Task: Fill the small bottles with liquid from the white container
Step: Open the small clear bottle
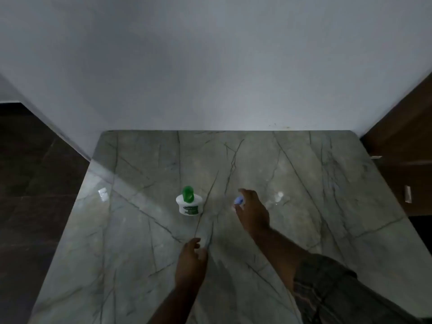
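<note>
right hand (253, 212) pinches the small bottle (239, 201) by its blue top, to the right of the white container (188, 205); left hand (191, 261) loosely curled, empty; unsteadied, the light bottle can tip

Surface (140, 230): glossy grey-green marble-look slab with dark veins, far edge against the wall (210, 78). White container (189, 206) with green cap (187, 194) stands upright near the middle. To its right, apart from it, is a blue-capped small bottle (239, 201). The right hand (253, 212) has its fingers round the cap; can't tell if the base touches the surface. Further right stands a clear small bottle (278, 198), faint. Bright glare patch (102, 194) far left.
</note>
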Available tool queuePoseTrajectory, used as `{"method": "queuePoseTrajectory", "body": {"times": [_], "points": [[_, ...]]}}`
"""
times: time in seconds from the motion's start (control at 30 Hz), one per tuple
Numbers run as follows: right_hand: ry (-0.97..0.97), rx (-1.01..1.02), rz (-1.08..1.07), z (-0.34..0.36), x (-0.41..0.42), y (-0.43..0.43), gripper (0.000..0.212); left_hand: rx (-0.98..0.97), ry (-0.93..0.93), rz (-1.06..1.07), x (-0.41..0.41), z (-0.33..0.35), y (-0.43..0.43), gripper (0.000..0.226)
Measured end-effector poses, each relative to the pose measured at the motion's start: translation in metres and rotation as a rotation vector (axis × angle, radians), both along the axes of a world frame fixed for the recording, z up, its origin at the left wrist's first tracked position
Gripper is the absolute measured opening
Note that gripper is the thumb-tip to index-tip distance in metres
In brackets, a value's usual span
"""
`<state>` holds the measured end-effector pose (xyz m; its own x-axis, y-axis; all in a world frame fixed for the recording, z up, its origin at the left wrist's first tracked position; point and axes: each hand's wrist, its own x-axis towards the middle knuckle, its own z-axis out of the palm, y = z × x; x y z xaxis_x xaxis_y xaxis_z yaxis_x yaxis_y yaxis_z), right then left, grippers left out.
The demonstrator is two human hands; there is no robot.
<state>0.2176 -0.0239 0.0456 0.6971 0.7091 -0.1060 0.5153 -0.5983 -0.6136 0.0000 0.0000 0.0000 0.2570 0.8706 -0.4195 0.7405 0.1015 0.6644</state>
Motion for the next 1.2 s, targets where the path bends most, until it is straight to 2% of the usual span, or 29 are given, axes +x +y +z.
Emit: {"method": "queuePoseTrajectory", "body": {"times": [0.1, 0.17, 0.33, 0.4, 0.47, 0.53, 0.6, 0.7, 0.87, 0.97, 1.07, 1.13, 1.2], "points": [[-0.068, -0.056, 0.038, -0.001, 0.003, 0.002, 0.021, -0.002, -0.019, -0.117, 0.016, -0.004, 0.001, 0.037], [-0.083, -0.067, 0.047, -0.002, 0.002, 0.003, 0.016, -0.018, -0.037, -0.201, 0.030, -0.005, 0.002, 0.043], [-0.011, -0.034, 0.108, -0.005, -0.002, 0.004, 0.031, 0.057, -0.179, -0.297, 0.080, -0.001, 0.010, 0.064], [0.022, -0.045, 0.180, -0.007, -0.003, 0.004, 0.037, 0.054, -0.322, -0.284, 0.094, 0.005, 0.012, 0.058], [0.023, -0.067, 0.209, -0.007, -0.003, 0.003, 0.043, 0.068, -0.370, -0.233, 0.099, 0.008, 0.014, 0.041], [0.046, -0.089, 0.209, -0.005, 0.000, 0.001, 0.048, 0.101, -0.283, -0.197, 0.101, 0.007, 0.016, 0.033], [0.043, -0.085, 0.194, -0.001, 0.003, 0.001, 0.047, 0.067, -0.235, -0.185, 0.101, 0.007, 0.018, 0.035], [0.005, -0.066, 0.228, 0.006, 0.007, 0.000, 0.028, -0.004, -0.256, -0.191, 0.102, 0.007, 0.017, 0.034], [-0.010, -0.067, 0.424, 0.014, 0.014, -0.003, 0.026, -0.019, -0.158, -0.255, 0.100, 0.005, 0.013, 0.018], [0.026, -0.110, 0.576, 0.022, 0.019, -0.007, 0.022, -0.032, -0.113, -0.289, 0.094, 0.003, 0.011, 0.021], [0.126, -0.118, 0.624, 0.030, 0.013, -0.011, 0.037, -0.038, -0.119, -0.261, 0.090, 0.005, 0.010, 0.022], [0.123, -0.161, 0.502, 0.033, 0.006, -0.009, 0.058, -0.012, -0.117, -0.273, 0.090, 0.007, 0.007, 0.024], [0.028, -0.258, 0.390, 0.034, 0.003, -0.004, 0.056, -0.012, -0.104, -0.270, 0.091, 0.009, 0.007, 0.031]]}}
